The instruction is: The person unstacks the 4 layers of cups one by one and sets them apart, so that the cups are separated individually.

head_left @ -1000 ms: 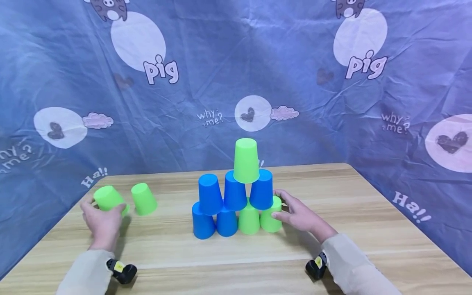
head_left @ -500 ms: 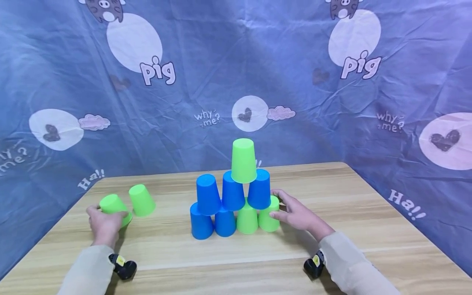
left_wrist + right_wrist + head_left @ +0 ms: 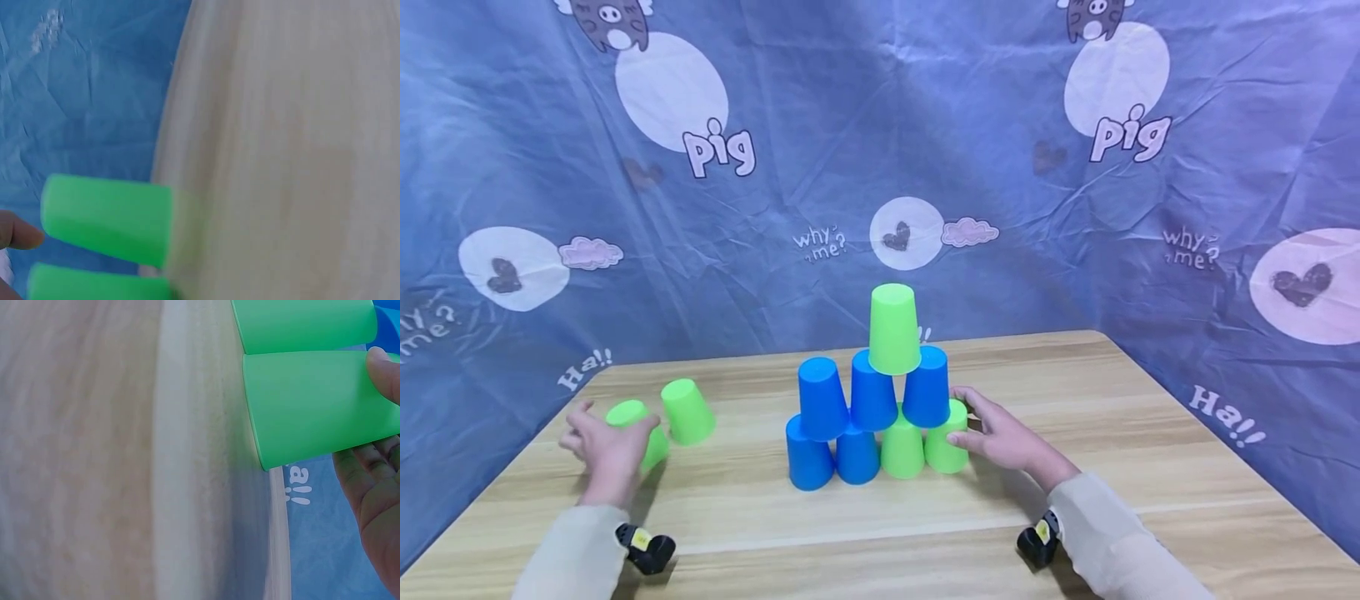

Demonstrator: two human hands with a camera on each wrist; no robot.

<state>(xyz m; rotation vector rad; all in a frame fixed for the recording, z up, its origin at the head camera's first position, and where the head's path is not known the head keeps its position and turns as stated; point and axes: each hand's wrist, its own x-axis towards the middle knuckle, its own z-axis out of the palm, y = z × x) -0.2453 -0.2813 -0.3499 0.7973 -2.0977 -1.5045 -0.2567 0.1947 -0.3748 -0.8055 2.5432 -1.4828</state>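
On the table's left side, my left hand [image 3: 607,450] is spread around an upside-down green cup [image 3: 657,446], covering part of it. A second green cup [image 3: 688,412] stands just beyond. The left wrist view catches a fingertip [image 3: 24,234] apart from the nearer surface of a green cup [image 3: 106,219]. My right hand [image 3: 1003,433] holds the rightmost green cup [image 3: 946,443] of the bottom row between thumb and fingers. Above that row sit several blue cups, including a left one [image 3: 822,400], and a single green cup [image 3: 893,329] tops the stack.
The bottom row also has a green cup [image 3: 902,448] and two blue cups, one at its left end [image 3: 809,454]. A wooden table [image 3: 760,550] carries everything. Behind it hangs a blue printed cloth [image 3: 805,108].
My left hand has set its green cup down nearer me, beside the other green one, and let go with fingers spreading. The right hand stays at the stack.
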